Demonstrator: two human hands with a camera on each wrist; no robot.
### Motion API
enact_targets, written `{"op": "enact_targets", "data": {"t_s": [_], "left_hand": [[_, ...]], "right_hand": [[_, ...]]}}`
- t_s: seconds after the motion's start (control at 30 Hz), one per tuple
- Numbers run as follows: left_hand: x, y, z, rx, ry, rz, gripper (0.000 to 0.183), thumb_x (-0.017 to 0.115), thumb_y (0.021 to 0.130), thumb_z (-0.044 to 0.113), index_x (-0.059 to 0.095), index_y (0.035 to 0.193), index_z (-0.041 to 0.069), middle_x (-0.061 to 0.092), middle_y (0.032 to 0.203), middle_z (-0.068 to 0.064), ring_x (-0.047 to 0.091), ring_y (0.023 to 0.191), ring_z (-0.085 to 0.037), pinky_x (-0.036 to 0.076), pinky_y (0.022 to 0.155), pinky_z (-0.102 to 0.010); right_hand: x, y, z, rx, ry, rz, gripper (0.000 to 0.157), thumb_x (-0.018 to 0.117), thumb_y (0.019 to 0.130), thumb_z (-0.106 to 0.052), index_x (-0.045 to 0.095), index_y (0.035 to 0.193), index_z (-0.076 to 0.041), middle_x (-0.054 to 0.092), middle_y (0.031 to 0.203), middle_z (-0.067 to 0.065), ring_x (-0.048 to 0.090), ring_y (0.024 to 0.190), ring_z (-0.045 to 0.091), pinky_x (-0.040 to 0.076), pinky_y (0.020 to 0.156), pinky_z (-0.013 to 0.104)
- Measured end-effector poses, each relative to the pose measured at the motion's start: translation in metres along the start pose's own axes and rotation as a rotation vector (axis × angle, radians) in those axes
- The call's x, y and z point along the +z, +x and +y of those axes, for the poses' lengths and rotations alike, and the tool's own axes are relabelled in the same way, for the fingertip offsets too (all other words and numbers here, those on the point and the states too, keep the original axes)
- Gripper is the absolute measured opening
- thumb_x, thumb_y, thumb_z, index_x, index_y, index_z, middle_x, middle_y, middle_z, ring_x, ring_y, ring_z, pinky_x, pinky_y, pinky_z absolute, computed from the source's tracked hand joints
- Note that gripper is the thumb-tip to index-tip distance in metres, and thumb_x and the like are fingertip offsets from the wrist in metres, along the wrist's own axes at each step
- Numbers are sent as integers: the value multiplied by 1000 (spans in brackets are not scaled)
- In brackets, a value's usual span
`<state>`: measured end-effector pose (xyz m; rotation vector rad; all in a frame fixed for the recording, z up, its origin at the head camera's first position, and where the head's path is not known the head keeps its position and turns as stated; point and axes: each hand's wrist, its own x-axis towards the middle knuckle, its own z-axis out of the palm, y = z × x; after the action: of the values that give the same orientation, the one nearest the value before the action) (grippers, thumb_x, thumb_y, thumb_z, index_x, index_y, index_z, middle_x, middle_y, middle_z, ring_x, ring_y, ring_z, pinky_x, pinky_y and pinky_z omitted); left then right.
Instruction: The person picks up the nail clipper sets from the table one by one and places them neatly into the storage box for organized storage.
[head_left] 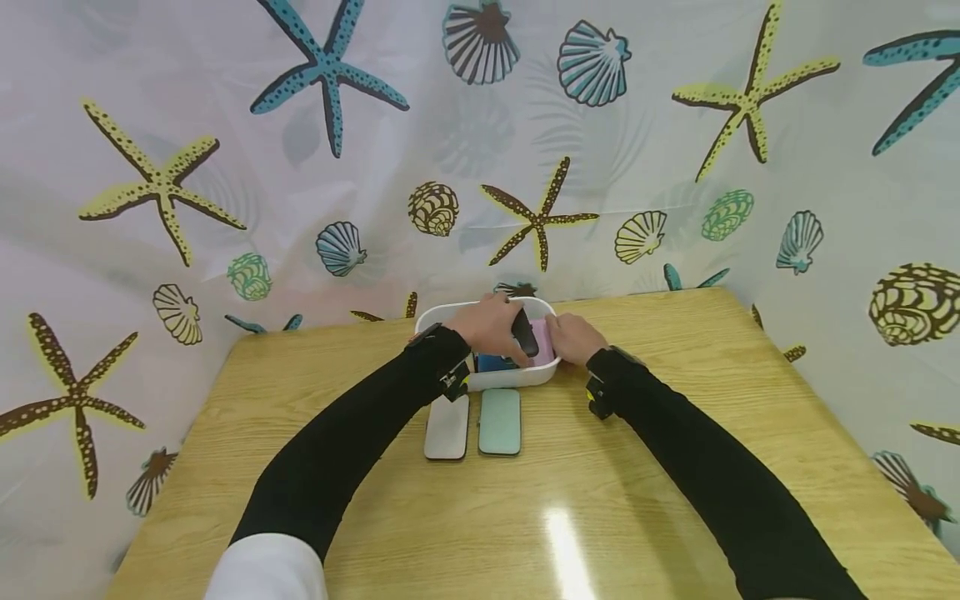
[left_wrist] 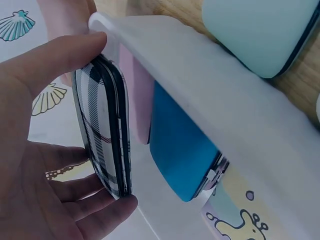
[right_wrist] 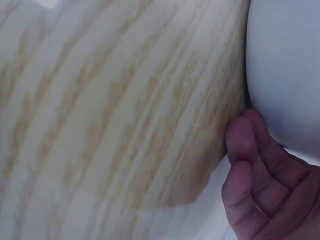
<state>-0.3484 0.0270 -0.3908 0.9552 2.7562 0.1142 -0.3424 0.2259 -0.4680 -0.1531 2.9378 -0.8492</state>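
Note:
My left hand [head_left: 487, 323] holds a slim, rounded plaid case [left_wrist: 102, 127] with black edges over the white bin [head_left: 517, 378]. The thumb is at one end of the case and the fingertips at the other. At the bin's right end, my right hand [head_left: 576, 337] grips the rim; in the right wrist view its curled fingers [right_wrist: 241, 137] lie along the outer wall. Inside the bin stand a pink case [left_wrist: 136, 95] and a blue case [left_wrist: 177, 145], the pink one nearer the right hand. Part of the bin's inside is hidden behind my left hand.
In front of the bin, a white case [head_left: 447, 429] and a mint case [head_left: 500, 422] lie flat, side by side, on the wooden table [head_left: 420, 517]. A curtain [head_left: 390, 150] printed with starfish and shells hangs behind the table and along its sides.

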Motion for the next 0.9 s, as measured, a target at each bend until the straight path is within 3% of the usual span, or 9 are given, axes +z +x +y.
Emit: {"op": "enact_targets", "data": {"t_s": [0.3, 0.5, 0.73, 0.9], "left_hand": [[10, 20, 4, 39, 19, -38, 77, 80, 78, 55, 55, 137, 13, 59, 135, -8, 57, 114, -22, 49, 96, -36], [19, 31, 5, 64, 14, -70, 77, 77, 83, 51, 51, 142, 10, 58, 134, -8, 56, 113, -20, 47, 96, -33], [21, 38, 8, 77, -29, -107, 70, 73, 88, 48, 50, 144, 13, 57, 130, -8, 56, 106, -20, 48, 88, -32], [20, 38, 9, 126, -67, -116, 73, 73, 89, 43, 45, 150, 15, 57, 137, -8, 58, 114, -20, 48, 93, -32]], "right_hand": [[3, 0, 6, 20, 13, 12, 66, 15, 110, -47, 57, 78, -7, 59, 82, 12, 59, 77, 26, 43, 73, 37], [0, -5, 0, 26, 17, 39, 68, 16, 109, -46, 64, 88, -3, 63, 94, 17, 59, 84, 30, 46, 81, 43], [1, -5, -1, 42, 23, 22, 67, 14, 110, -45, 61, 85, -4, 61, 91, 16, 58, 81, 29, 44, 79, 40], [-1, -7, -1, 43, 34, 10, 69, 14, 110, -45, 65, 103, 1, 63, 100, 20, 59, 86, 30, 44, 82, 43]]}}
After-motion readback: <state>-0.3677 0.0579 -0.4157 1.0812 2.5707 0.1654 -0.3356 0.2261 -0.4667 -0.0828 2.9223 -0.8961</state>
